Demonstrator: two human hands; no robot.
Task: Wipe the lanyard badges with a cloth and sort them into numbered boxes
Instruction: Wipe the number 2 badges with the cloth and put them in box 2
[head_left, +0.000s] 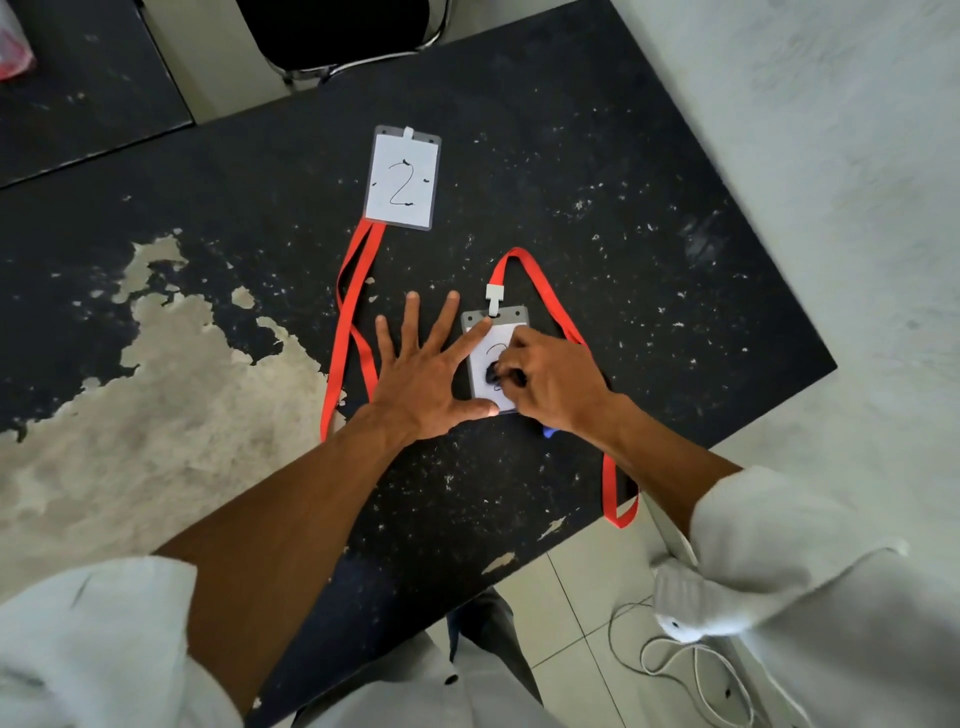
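Badge (400, 179) reads "2"; left hand (423, 384) pins another (493, 358).

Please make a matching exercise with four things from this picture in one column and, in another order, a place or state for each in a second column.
1. far badge
2. near badge
3. left hand
4. right hand

a. spread flat, forefinger on a badge
b. lies alone, untouched
c. fingers bunched, rubbing a dark mark
d. held down under both hands

Pairs: 1-b, 2-d, 3-a, 4-c
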